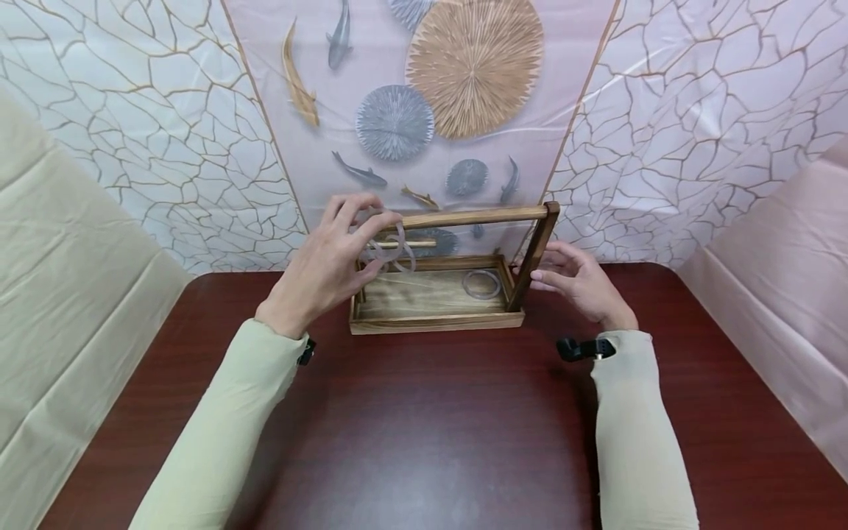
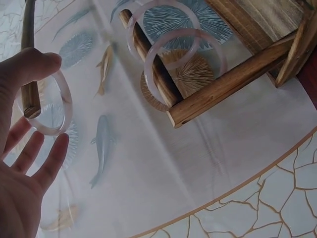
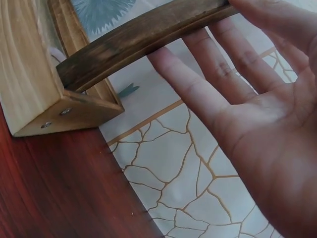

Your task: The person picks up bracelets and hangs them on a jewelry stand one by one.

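Observation:
A wooden bangle stand has a tray base (image 1: 437, 322), a dark post (image 1: 534, 254) at the right, a long upper rod (image 1: 477, 216) and a shorter lower rod (image 1: 422, 243). My left hand (image 1: 324, 258) holds a pale, translucent bangle (image 2: 67, 94) between thumb and fingers, and the ring encircles the upper rod's free end. Two similar bangles hang round the lower rod, one of them the nearer bangle (image 2: 223, 54). Another bangle (image 1: 482, 297) lies flat in the tray's right part. With extended fingers my right hand (image 1: 583, 287) touches the outer side of the post.
The stand sits near the back edge of a dark red table (image 1: 424, 419). Close behind it hangs a patterned backdrop (image 1: 371, 199) with fish and round motifs. Pale cloth walls (image 1: 73, 316) flank both sides. Each wrist wears a black strap, such as the right strap (image 1: 586, 349).

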A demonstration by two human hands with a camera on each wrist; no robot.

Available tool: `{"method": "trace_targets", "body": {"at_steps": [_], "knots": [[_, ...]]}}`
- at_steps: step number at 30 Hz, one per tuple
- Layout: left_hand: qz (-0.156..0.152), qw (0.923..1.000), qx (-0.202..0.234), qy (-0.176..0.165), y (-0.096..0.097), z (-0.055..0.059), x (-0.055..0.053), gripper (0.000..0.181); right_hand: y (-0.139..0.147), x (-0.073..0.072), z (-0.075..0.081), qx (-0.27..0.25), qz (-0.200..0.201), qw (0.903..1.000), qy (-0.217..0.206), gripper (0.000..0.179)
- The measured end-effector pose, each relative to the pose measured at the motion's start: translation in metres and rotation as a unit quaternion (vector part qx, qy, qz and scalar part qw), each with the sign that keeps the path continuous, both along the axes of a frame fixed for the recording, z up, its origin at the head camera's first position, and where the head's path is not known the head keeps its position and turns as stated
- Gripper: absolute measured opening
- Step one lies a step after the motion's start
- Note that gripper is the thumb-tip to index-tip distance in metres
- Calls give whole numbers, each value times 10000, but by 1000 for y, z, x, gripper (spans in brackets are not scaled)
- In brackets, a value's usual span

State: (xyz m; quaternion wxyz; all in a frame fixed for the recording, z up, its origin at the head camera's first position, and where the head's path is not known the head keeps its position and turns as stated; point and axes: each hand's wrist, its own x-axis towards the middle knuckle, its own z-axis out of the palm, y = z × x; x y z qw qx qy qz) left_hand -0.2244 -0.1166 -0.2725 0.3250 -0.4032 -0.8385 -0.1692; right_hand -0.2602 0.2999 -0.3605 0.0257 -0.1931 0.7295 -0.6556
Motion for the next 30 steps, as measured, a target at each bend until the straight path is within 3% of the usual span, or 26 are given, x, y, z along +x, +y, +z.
{"method": "trace_targets", "body": {"at_steps": [10, 23, 30], "knots": [[-151, 9997, 50, 167, 7, 1, -3, 59, 2, -3, -7, -680, 437, 9966, 154, 37], [-182, 9996, 68, 182, 13, 2, -9, 58, -2, 2, -5, -289, 19, 9996, 65, 42], [-104, 9996, -66, 252, 17, 2, -10, 59, -3, 4, -7, -361, 105, 9993, 60, 43]]}}
